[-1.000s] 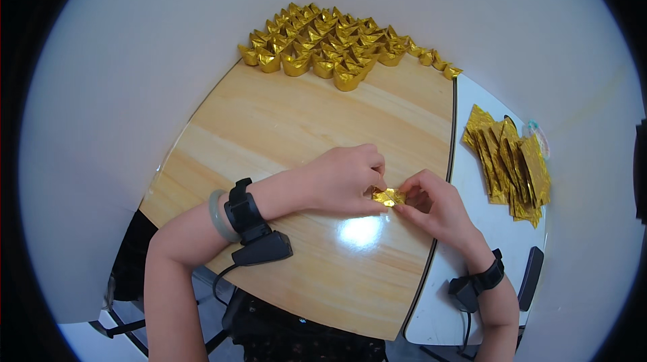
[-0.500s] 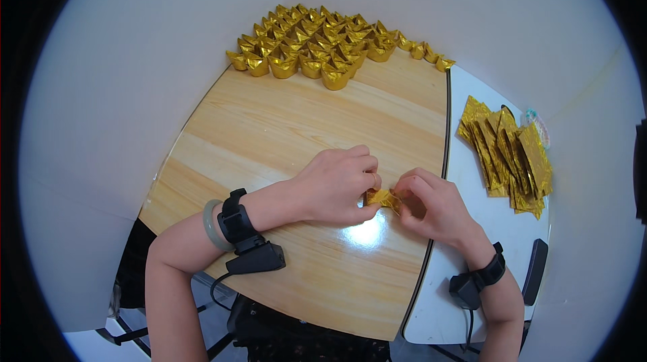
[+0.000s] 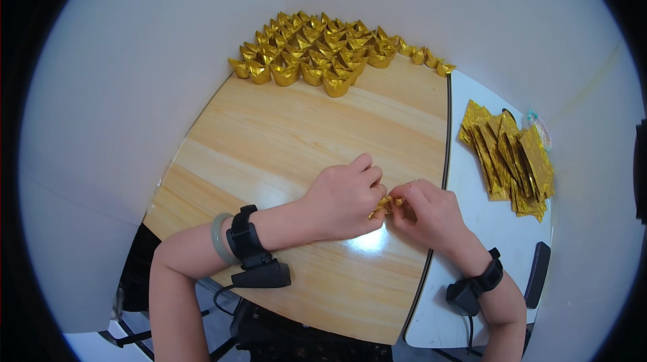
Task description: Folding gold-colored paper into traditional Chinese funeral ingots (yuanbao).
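Between my two hands is a small piece of crinkled gold foil paper, low over the wooden table. My left hand pinches its left side with curled fingers, covering part of it. On the other side, the thumb and fingertips of my right hand grip the right end. The hands nearly touch, and the paper's full shape is hidden by the fingers.
Rows of folded gold paper ingots stand at the table's far edge, against the wall. At right, a fanned stack of flat gold paper pieces lies on a white table, with a black bar-shaped object nearer me.
The hands have drawn closer together around the gold foil paper, so less of it shows. The whole scene has shifted slightly downward in view.
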`<state>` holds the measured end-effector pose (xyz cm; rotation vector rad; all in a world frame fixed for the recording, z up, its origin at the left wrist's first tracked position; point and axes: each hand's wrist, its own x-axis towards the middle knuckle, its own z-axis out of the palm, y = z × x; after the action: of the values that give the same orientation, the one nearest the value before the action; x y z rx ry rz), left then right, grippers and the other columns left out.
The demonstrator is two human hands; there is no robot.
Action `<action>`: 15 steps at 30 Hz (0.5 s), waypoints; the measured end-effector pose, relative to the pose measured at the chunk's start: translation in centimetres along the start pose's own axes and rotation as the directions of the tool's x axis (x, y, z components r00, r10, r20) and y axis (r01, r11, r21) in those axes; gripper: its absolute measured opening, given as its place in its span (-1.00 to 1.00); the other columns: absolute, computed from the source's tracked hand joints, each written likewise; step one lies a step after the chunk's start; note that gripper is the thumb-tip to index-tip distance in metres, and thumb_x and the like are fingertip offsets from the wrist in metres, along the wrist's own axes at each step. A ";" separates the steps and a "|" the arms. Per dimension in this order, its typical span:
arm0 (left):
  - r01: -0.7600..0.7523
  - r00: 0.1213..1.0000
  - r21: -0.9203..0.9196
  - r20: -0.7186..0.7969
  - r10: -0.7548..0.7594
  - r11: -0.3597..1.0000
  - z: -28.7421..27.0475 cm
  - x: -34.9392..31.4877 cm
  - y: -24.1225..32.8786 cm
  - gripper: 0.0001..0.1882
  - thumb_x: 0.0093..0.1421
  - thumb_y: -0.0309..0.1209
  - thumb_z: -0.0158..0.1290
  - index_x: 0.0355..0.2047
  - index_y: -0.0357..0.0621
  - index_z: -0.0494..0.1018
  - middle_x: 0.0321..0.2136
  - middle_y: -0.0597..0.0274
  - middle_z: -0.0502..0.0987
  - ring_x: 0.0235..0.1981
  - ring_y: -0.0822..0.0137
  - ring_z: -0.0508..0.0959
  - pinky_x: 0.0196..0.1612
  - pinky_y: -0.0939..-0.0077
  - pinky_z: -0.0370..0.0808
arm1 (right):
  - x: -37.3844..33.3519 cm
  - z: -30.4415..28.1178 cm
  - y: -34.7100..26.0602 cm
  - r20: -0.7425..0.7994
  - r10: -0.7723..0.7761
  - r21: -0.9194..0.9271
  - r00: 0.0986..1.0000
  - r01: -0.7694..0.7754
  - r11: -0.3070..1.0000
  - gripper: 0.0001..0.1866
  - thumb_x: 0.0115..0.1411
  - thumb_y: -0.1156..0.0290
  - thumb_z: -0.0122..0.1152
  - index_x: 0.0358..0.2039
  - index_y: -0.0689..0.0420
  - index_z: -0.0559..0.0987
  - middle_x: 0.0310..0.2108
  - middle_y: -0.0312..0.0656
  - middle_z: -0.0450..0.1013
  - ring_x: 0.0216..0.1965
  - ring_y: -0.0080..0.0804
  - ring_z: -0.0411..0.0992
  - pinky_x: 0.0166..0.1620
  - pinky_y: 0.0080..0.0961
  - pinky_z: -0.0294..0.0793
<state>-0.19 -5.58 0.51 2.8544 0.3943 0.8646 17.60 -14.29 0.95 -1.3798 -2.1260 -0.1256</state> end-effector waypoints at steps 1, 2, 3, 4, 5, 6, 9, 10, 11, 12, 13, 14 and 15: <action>-0.003 1.000 0.003 0.001 0.003 1.000 0.0 -0.1 0.0 -0.84 -0.16 -0.35 0.17 -0.59 -0.14 0.48 -0.52 0.31 0.41 -0.36 0.30 0.42 -0.49 0.47 0.46 | 0.0 0.0 0.1 -0.002 -0.005 -0.001 1.000 0.005 1.000 -0.77 -0.16 0.52 0.22 -0.41 0.08 0.46 -0.55 -0.28 0.41 -0.53 -0.33 0.43 -0.55 -0.42 0.41; 0.006 1.000 0.014 0.013 -0.006 1.000 0.1 -0.2 0.0 -0.84 -0.15 -0.35 0.17 -0.59 -0.15 0.47 -0.51 0.31 0.40 -0.34 0.30 0.42 -0.50 0.47 0.47 | 0.0 0.0 0.1 -0.002 -0.010 -0.001 1.000 0.010 1.000 -0.78 -0.15 0.53 0.21 -0.41 0.09 0.46 -0.56 -0.28 0.40 -0.54 -0.33 0.43 -0.56 -0.42 0.40; 0.014 1.000 0.026 0.026 -0.015 1.000 0.1 -0.3 0.1 -0.84 -0.14 -0.35 0.17 -0.58 -0.15 0.47 -0.50 0.31 0.40 -0.32 0.31 0.41 -0.50 0.47 0.47 | 0.0 0.1 0.1 -0.005 -0.011 -0.001 1.000 0.011 1.000 -0.78 -0.15 0.53 0.21 -0.41 0.09 0.46 -0.56 -0.28 0.40 -0.54 -0.33 0.43 -0.56 -0.42 0.40; 0.013 1.000 0.028 0.027 -0.013 1.000 0.0 -0.3 0.1 -0.84 -0.14 -0.35 0.17 -0.58 -0.15 0.47 -0.50 0.31 0.40 -0.32 0.31 0.41 -0.50 0.47 0.47 | 0.0 0.1 0.1 -0.016 -0.003 0.013 1.000 0.004 1.000 -0.79 -0.17 0.54 0.20 -0.44 0.09 0.45 -0.55 -0.28 0.40 -0.54 -0.34 0.42 -0.56 -0.42 0.39; 0.007 0.999 0.042 0.035 -0.009 0.999 0.0 -0.3 0.2 -0.84 -0.14 -0.35 0.17 -0.59 -0.15 0.47 -0.50 0.31 0.40 -0.32 0.32 0.41 -0.51 0.48 0.47 | 0.0 0.2 0.0 -0.025 0.006 0.026 1.000 -0.005 1.000 -0.80 -0.19 0.55 0.19 -0.47 0.09 0.44 -0.55 -0.29 0.40 -0.55 -0.34 0.41 -0.57 -0.43 0.38; 0.002 0.999 0.057 0.044 -0.005 0.998 0.1 -0.3 0.2 -0.85 -0.14 -0.36 0.17 -0.60 -0.15 0.47 -0.51 0.32 0.39 -0.31 0.32 0.41 -0.52 0.48 0.47 | 0.0 0.1 0.0 -0.025 0.007 0.024 1.000 -0.006 1.000 -0.80 -0.19 0.55 0.19 -0.47 0.09 0.44 -0.55 -0.29 0.40 -0.55 -0.34 0.41 -0.57 -0.43 0.38; -0.007 1.000 0.063 0.026 0.005 0.998 0.2 -0.3 0.4 -0.86 -0.14 -0.37 0.17 -0.62 -0.14 0.48 -0.51 0.32 0.39 -0.31 0.33 0.42 -0.52 0.50 0.48 | 0.3 -0.2 -0.2 -0.037 -0.024 -0.006 0.999 0.023 1.000 -0.81 -0.25 0.56 0.17 -0.53 0.09 0.42 -0.55 -0.31 0.36 -0.56 -0.36 0.38 -0.59 -0.44 0.35; -0.007 1.000 0.064 0.026 0.005 0.998 0.2 -0.3 0.4 -0.86 -0.14 -0.37 0.17 -0.62 -0.14 0.48 -0.51 0.32 0.39 -0.31 0.33 0.42 -0.52 0.50 0.48 | 0.4 -0.3 -0.3 -0.030 -0.038 -0.022 0.999 0.037 0.999 -0.81 -0.28 0.56 0.17 -0.56 0.09 0.42 -0.55 -0.31 0.34 -0.56 -0.36 0.36 -0.60 -0.44 0.33; -0.005 1.000 0.060 0.021 0.003 0.998 0.3 -0.3 0.3 -0.87 -0.14 -0.37 0.17 -0.63 -0.14 0.49 -0.51 0.33 0.39 -0.31 0.34 0.42 -0.52 0.50 0.48 | 0.4 -0.3 -0.2 -0.022 -0.052 -0.037 0.998 0.051 0.998 -0.82 -0.30 0.56 0.16 -0.59 0.08 0.42 -0.56 -0.31 0.32 -0.57 -0.37 0.35 -0.61 -0.44 0.32; -0.003 1.000 0.055 0.016 0.002 0.998 0.4 -0.4 0.3 -0.89 -0.14 -0.38 0.17 -0.64 -0.14 0.50 -0.51 0.33 0.39 -0.30 0.35 0.42 -0.52 0.51 0.48 | 0.4 -0.2 -0.2 -0.022 -0.052 -0.035 0.998 0.052 0.998 -0.82 -0.30 0.56 0.16 -0.59 0.08 0.42 -0.56 -0.31 0.32 -0.57 -0.37 0.35 -0.61 -0.44 0.32; -0.001 1.000 0.056 0.017 0.000 0.998 0.4 -0.4 0.2 -0.89 -0.14 -0.38 0.17 -0.64 -0.14 0.50 -0.51 0.33 0.39 -0.30 0.35 0.42 -0.52 0.51 0.48 | 0.4 -0.2 -0.1 -0.025 -0.062 -0.032 0.998 0.061 0.998 -0.82 -0.30 0.56 0.16 -0.59 0.08 0.42 -0.57 -0.31 0.30 -0.57 -0.37 0.34 -0.61 -0.44 0.30; 0.011 1.000 0.041 0.014 -0.012 0.999 0.4 -0.4 0.2 -0.89 -0.14 -0.39 0.17 -0.63 -0.14 0.51 -0.51 0.33 0.39 -0.30 0.35 0.42 -0.52 0.51 0.48 | 0.4 -0.2 -0.1 -0.027 -0.070 -0.034 0.997 0.069 0.997 -0.83 -0.30 0.56 0.16 -0.60 0.08 0.42 -0.58 -0.30 0.28 -0.57 -0.37 0.33 -0.62 -0.44 0.29; 0.023 1.000 0.025 0.012 -0.023 0.999 0.4 -0.4 0.2 -0.90 -0.14 -0.39 0.17 -0.62 -0.15 0.52 -0.51 0.34 0.39 -0.30 0.36 0.42 -0.53 0.51 0.48 | 0.4 -0.2 -0.1 -0.027 -0.070 -0.036 0.997 0.069 0.997 -0.83 -0.30 0.56 0.16 -0.60 0.08 0.42 -0.58 -0.30 0.28 -0.57 -0.37 0.33 -0.62 -0.44 0.29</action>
<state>-0.22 -5.93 -0.03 2.8707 0.4389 0.8429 17.50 -14.10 1.33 -1.3172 -2.1585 -0.2094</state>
